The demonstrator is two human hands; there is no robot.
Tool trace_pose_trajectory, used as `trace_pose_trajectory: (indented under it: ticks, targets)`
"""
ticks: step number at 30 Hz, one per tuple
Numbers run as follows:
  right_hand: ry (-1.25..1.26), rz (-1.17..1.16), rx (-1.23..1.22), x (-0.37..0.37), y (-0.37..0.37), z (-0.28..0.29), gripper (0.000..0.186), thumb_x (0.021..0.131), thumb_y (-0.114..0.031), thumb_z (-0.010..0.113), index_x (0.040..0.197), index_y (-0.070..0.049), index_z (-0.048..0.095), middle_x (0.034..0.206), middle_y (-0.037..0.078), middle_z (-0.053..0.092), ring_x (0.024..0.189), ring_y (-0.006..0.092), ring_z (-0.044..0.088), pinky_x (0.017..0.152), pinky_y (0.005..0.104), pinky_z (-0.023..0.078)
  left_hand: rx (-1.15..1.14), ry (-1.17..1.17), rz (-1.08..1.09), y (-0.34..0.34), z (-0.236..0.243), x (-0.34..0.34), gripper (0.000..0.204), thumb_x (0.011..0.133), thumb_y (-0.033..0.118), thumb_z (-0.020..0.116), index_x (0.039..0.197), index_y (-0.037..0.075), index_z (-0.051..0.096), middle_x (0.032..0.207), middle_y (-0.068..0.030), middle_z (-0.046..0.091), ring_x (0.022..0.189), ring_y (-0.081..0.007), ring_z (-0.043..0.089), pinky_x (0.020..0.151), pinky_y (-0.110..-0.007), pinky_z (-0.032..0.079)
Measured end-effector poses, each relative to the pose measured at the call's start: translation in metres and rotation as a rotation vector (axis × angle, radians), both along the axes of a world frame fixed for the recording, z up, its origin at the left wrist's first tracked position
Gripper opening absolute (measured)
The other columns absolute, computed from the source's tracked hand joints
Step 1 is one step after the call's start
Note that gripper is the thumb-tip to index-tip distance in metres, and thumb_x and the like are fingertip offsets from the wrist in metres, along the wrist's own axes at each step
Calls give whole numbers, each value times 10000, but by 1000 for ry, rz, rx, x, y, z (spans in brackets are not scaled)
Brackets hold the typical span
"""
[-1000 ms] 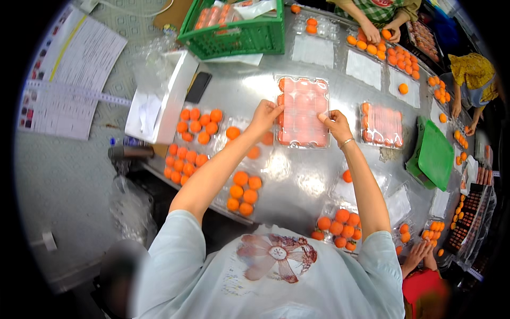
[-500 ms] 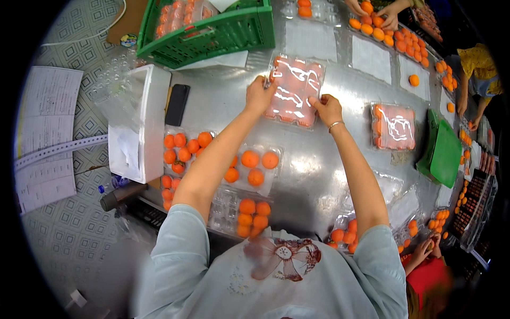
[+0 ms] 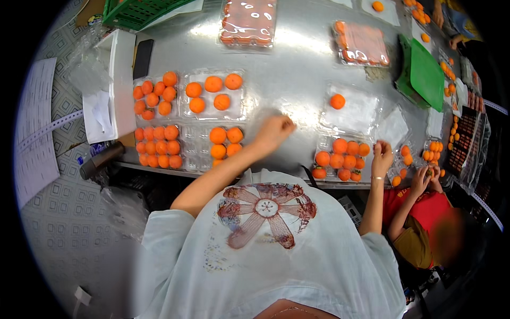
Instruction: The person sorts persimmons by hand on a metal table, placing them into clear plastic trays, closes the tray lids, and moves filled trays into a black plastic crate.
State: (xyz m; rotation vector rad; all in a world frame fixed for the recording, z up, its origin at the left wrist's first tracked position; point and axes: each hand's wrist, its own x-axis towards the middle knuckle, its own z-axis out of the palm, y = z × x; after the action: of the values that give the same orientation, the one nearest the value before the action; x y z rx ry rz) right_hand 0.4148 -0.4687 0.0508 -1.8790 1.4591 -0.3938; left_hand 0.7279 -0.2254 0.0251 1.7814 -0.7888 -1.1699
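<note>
My left hand (image 3: 274, 133) hovers over the bare steel table, fingers curled, with nothing visible in it and slight blur. My right hand (image 3: 382, 158) is at the right edge of a clear tray of round orange fruit (image 3: 341, 159); its fingers are bent together, and what they hold, if anything, cannot be made out. Behind that tray lies a clear tray (image 3: 357, 114) with one orange fruit (image 3: 337, 101) in it. A closed clear pack of fruit (image 3: 247, 22) stands at the far middle, apart from both hands.
Several fruit trays, among them a part-filled tray (image 3: 213, 95), stand at left. Nearby are a white foam box (image 3: 125, 80), a black phone (image 3: 143, 58) and a green crate (image 3: 139, 13). Another closed pack (image 3: 362, 43) and a green bin (image 3: 422, 74) are at right. A co-worker in red (image 3: 406, 210) sits near.
Both hands have let go of the closed fruit pack and drawn back toward me, the right one to the near right tray. The view has shifted, showing more of the near table edge.
</note>
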Motion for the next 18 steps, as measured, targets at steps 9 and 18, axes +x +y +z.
trace_pose_trajectory:
  ticks: [9,18]
  targets:
    - [-145,-43,292,-79,12,-63,195,957,-80,502,1102,-2,607,960,76,642,819,146,637,688,276,541,44,-10,-26,-23,-39,-121,174,855,114,520,872,-49,579,770,-241,648,686,-374,657,666,-475,511]
    - [-176,48,378,-49,24,-62,192,946,-52,520,1121,2,577,973,73,619,810,135,630,661,279,575,125,-142,87,2,-32,-112,291,885,211,468,838,-43,602,879,-267,637,848,-442,613,789,-523,470]
